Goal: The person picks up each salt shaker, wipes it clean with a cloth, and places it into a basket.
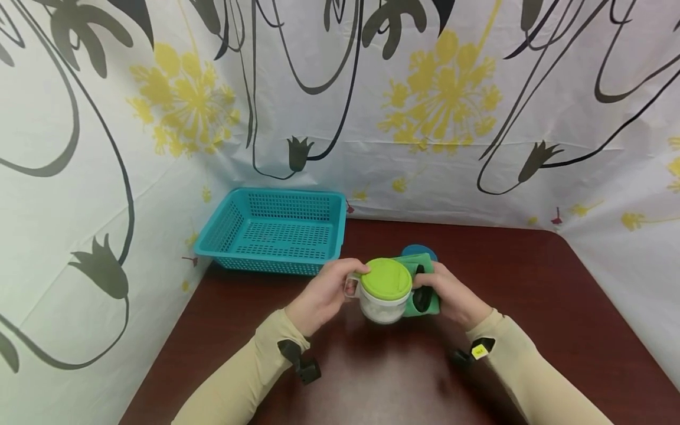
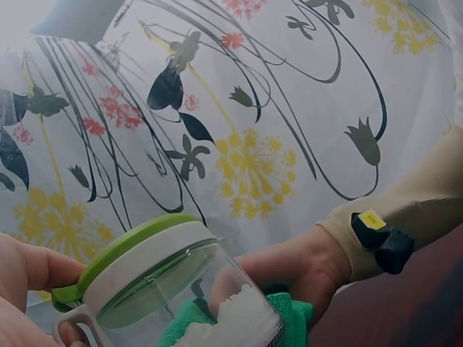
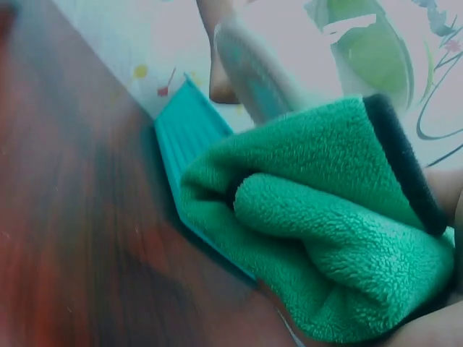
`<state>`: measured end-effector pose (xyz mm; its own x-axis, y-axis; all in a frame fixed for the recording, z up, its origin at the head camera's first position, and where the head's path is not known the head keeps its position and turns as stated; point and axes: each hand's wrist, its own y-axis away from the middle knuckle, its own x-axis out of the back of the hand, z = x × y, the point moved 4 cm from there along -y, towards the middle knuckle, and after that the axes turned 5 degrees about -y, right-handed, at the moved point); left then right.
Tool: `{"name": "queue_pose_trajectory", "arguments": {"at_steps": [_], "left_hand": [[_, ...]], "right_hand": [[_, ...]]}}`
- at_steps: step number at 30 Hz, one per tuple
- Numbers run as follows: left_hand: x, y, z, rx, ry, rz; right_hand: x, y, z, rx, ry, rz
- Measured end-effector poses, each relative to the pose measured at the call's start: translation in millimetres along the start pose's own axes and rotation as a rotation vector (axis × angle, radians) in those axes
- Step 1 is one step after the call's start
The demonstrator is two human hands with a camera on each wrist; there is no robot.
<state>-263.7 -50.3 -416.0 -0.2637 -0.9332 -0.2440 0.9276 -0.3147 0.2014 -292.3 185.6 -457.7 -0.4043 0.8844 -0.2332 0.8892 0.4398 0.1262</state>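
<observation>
A clear jar (image 1: 383, 309) with a green lid (image 1: 386, 278) and a side handle is held up over the table, tilted in the left wrist view. White contents (image 2: 242, 318) show through its wall. My left hand (image 1: 332, 289) grips the handle, thumb on the lid's edge. On the jar's other side my right hand (image 1: 451, 295) holds a folded green cloth (image 3: 311, 238) with dark edging, close against the jar. In the left wrist view the cloth lies behind the jar's lower part. Some right fingers are hidden by the cloth.
A blue perforated plastic basket (image 1: 287, 233) stands at the back left of the dark red-brown table (image 1: 531, 283). Beyond the right hand lies a round blue object (image 1: 419, 250), partly covered by the cloth. A patterned white curtain (image 1: 329, 106) encloses the table's back and sides.
</observation>
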Motion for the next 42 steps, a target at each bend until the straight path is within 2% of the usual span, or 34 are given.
{"name": "queue_pose_trajectory", "arguments": {"at_steps": [7, 15, 22, 28, 31, 35, 42], "left_hand": [[-0.2, -0.7, 1.6, 0.001, -0.002, 0.036], [2.4, 0.0, 4.5, -0.016, 0.017, 0.091], [5.6, 1.0, 7.7, -0.032, -0.004, 0.113], [10.0, 0.2, 10.9, -0.056, 0.005, 0.134], [11.2, -1.1, 10.6, -0.058, 0.003, 0.13], [10.4, -1.5, 9.3, -0.041, -0.014, 0.113], [8.4, -0.8, 8.6, -0.012, -0.033, 0.088]], "right_hand": [[-2.7, 12.0, 4.4, -0.067, -0.094, 0.007], [-14.8, 25.8, 16.3, -0.096, -0.186, -0.063], [-33.5, 43.7, 29.7, -0.192, -0.336, -0.138], [-49.8, 57.1, 32.0, -0.211, -0.391, -0.31], [-53.2, 59.5, 33.0, -0.207, -0.402, -0.365], [-51.2, 60.3, 35.3, -0.213, -0.402, -0.344], [-43.2, 57.4, 34.4, -0.24, -0.405, -0.238]]}}
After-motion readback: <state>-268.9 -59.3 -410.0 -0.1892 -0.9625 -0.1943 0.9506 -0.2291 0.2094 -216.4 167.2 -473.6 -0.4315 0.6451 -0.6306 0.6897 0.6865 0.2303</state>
